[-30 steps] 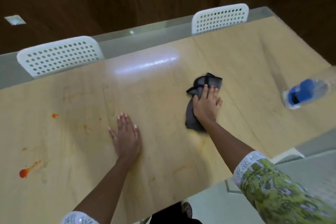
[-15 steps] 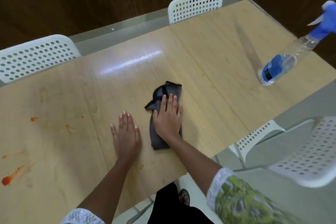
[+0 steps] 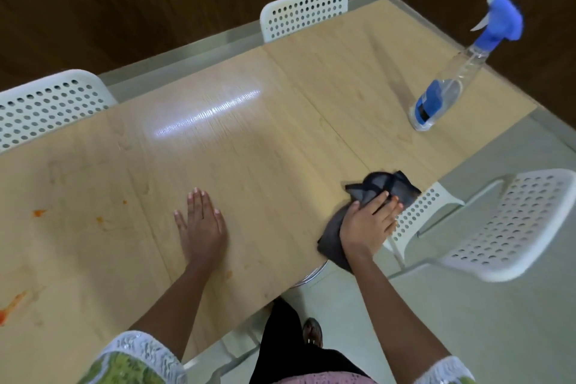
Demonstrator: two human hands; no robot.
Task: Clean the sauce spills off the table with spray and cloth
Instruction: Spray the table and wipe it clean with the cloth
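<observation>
My right hand [image 3: 369, 223] presses flat, fingers straight, on a dark grey cloth [image 3: 381, 185] at the near edge of the light wooden table [image 3: 249, 150]; part of the cloth hangs over the edge. My left hand [image 3: 201, 223] rests open and flat on the tabletop, left of the cloth. Orange-red sauce spills remain at the left: a small blot [image 3: 39, 212], a dot [image 3: 99, 219] and a long smear [image 3: 11, 309] near the frame's left edge. A clear spray bottle [image 3: 442, 93] with a blue trigger head stands at the table's far right.
White perforated chairs stand around the table: two beyond the far side [image 3: 304, 11] [image 3: 46, 106] and one at the near right [image 3: 505, 224], close to the cloth. Grey floor and my foot [image 3: 312, 332] show below the table edge. A dark wooden wall lies behind.
My right hand has slid the cloth to the right along the table, out to its near edge. My left hand stays flat in place. The camera view has swung rightward.
</observation>
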